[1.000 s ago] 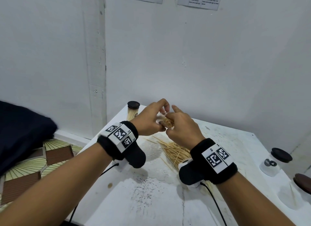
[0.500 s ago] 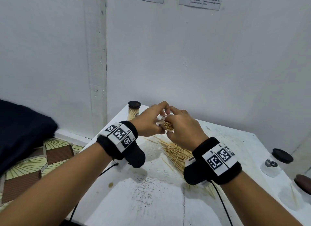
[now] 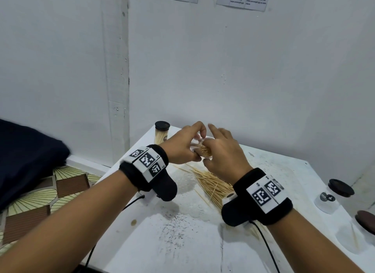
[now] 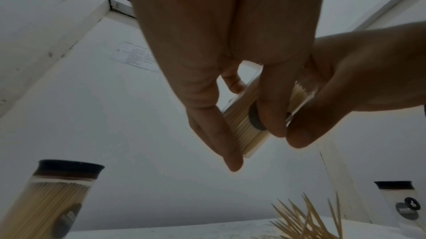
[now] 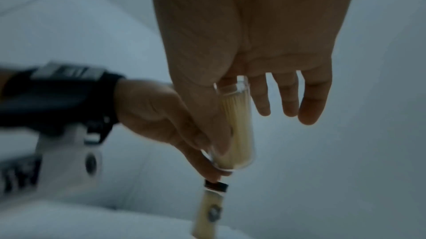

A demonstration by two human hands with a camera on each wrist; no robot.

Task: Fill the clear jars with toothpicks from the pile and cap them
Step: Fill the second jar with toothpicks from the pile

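Observation:
Above the table's far side, my left hand (image 3: 197, 145) pinches a clear jar (image 3: 205, 150) packed with toothpicks; it has no cap on. The left wrist view shows that hand (image 4: 251, 144) gripping the jar (image 4: 242, 126) near its base. My right hand (image 3: 219, 146) is at the jar's mouth with its fingers stretched out. In the right wrist view only the thumb of that hand (image 5: 253, 130) lies along the jar (image 5: 237, 130). The toothpick pile (image 3: 213, 183) lies on the table under both hands.
A filled, capped jar (image 3: 161, 132) stands at the white table's (image 3: 182, 242) far left corner. At the right edge stand a dark-capped clear jar (image 3: 332, 197) and another jar (image 3: 349, 238) holding a few toothpicks. A dark cloth (image 3: 26, 157) lies left of the table.
My right hand's fingers, curled round the jar's mouth before, have straightened away from it. The left hand still holds the jar in the same place.

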